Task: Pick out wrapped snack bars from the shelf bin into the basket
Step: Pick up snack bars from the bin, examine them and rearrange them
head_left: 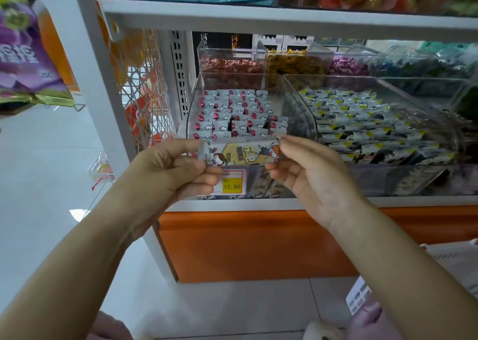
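While no basket can be made out for certain at the near edge, where only a blurred pinkish shape (pixel 372 319) shows at the right, the task looks to be mid-pick. Just in front of the shelf, the left hand (pixel 170 169) has thumb and fingers clamped on the left end of one snack bar (pixel 243 154), and the right hand (pixel 310 174) pinches its right end, so the bar is stretched level between them, above a yellow price tag (pixel 232 183). Behind it the clear shelf bin (pixel 192 112) holds many more wrapped bars (pixel 240 114). I judge this bar must yet go to the basket, with plenty left. A neighbouring bin (pixel 336 77) sits right; red sweets (pixel 230 66) lie farther back.
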A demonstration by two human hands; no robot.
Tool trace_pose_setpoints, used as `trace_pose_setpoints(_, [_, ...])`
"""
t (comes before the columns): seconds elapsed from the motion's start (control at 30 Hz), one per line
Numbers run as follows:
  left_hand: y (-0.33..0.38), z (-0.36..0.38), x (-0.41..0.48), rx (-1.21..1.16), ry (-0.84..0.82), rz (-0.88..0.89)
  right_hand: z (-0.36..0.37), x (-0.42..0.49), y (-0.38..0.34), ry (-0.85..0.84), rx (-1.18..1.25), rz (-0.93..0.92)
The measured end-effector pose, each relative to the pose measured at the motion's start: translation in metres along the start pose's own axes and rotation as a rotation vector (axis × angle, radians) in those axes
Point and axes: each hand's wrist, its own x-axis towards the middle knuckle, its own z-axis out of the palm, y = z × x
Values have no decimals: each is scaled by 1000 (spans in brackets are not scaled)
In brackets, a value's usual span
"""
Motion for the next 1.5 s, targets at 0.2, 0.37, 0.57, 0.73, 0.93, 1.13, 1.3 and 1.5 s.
trace_pose_setpoints(0.2, [-1, 1, 1, 3, 49, 62, 1, 1, 3, -102, -80, -43])
trace_pose_setpoints(0.37, [-4, -2, 3, 50, 86, 114, 1, 0, 9, -131, -235, -114])
trace_pose_setpoints(0.57, [-2, 2, 0, 207, 35, 160, 0, -1, 8, -101, -315, -161])
trace_pose_setpoints(0.73, [-2, 7, -2, 357, 0, 242, 1, -1, 7, 14, -377, -236])
trace_pose_setpoints(0.93, [-8, 15, 0, 393, 109, 196, 6, -7, 7, -34, -526, -407])
trace_pose_setpoints(1.13, [-10, 12, 3, 369, 186, 189, 7, -10, 6, -145, -369, -275])
trace_pose_setpoints(1.3, [-10, 9, 1, 404, 56, 236, -1, -3, 2, -131, -309, -146])
trace_pose_setpoints(1.5, [-13, 8, 5, 394, 133, 210, -7, 2, 4, -253, -258, -38])
